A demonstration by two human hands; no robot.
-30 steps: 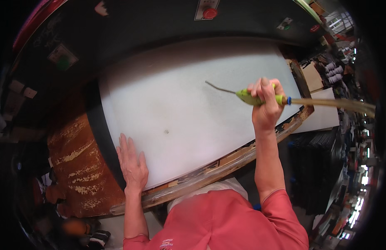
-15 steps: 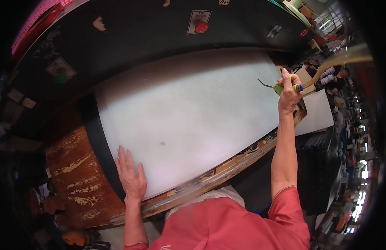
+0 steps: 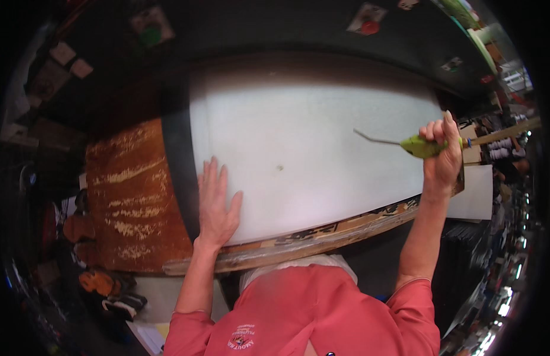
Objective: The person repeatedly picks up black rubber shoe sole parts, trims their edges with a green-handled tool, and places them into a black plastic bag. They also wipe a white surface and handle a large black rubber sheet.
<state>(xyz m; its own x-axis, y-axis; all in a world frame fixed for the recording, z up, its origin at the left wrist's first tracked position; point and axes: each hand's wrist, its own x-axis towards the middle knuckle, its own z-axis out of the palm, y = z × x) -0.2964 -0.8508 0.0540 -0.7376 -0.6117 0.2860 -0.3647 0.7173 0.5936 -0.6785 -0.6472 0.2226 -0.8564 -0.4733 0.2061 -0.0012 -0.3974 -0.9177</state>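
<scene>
Head view, read from the left edge of the work surface. A rust-brown, streaked slab (image 3: 132, 196) lies off the left end, next to a black band (image 3: 177, 172) that borders the white sheet (image 3: 298, 142). The sheet covers most of the wooden bench (image 3: 322, 234), whose worn front edge shows below it.

Left hand (image 3: 217, 204): open, fingers spread wide, palm flat on the sheet at its near left corner, just inside the black band. It holds nothing.

Mid-sheet: one small dark speck (image 3: 279, 168), apart from both hands.

Right hand (image 3: 442, 155): fist closed around a yellow-green tool handle (image 3: 426, 146) near the right edge of the sheet. A thin metal hook (image 3: 375, 139) runs from the handle leftward over the sheet; whether its tip touches cannot be told. A tan stick (image 3: 503, 132) extends rightward past the bench edge. The tool's long axis lies roughly left to right, parallel to the front edge. The right hand alone is on it; the left is well apart.
</scene>
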